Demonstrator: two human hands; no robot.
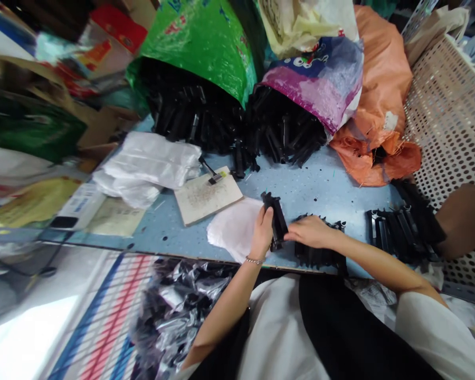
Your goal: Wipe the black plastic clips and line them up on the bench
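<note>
My left hand [263, 231] is closed round a long black plastic part [277, 219], which stands a little tilted over the table edge. The fingers of my right hand [311, 231] are pinched together at the lower right side of that same part. Below and beside my right hand lies a row of similar black parts [320, 256], partly covered by my hand and forearm. A stack of thin white sheets [233, 227] is spread out just left of my left hand.
Beyond my hands, a green bag [198, 47] and a purple bag [304, 87] spill black parts. A flat board [206, 198] and folded clear plastic bags [150, 161] are at left. More black parts [399, 229], an orange sack [383, 100] and a perforated basket [447, 100] stand right.
</note>
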